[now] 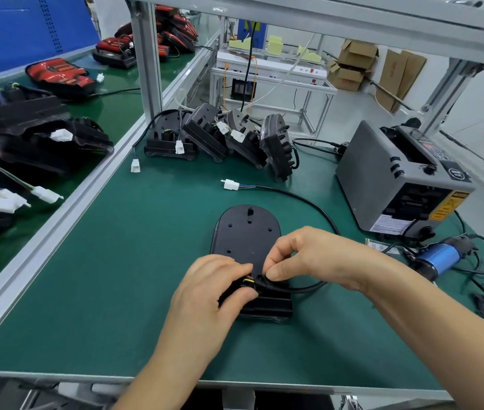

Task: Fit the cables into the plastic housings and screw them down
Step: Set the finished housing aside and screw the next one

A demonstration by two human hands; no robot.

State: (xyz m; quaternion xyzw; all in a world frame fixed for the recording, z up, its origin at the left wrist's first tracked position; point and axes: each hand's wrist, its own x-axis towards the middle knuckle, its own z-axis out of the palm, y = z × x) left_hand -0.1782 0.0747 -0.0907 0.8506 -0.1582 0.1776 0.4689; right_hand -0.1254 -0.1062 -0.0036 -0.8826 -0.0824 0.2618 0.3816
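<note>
Both hands meet at the near end of a matte black, oval plastic housing lying flat mid-mat. The left hand grips the wires there; the right hand pinches the smooth black cable, which loops away to a white connector. Open green mat spreads leftward to an aluminium rail; a grey boxy machine stands to the right.
</note>
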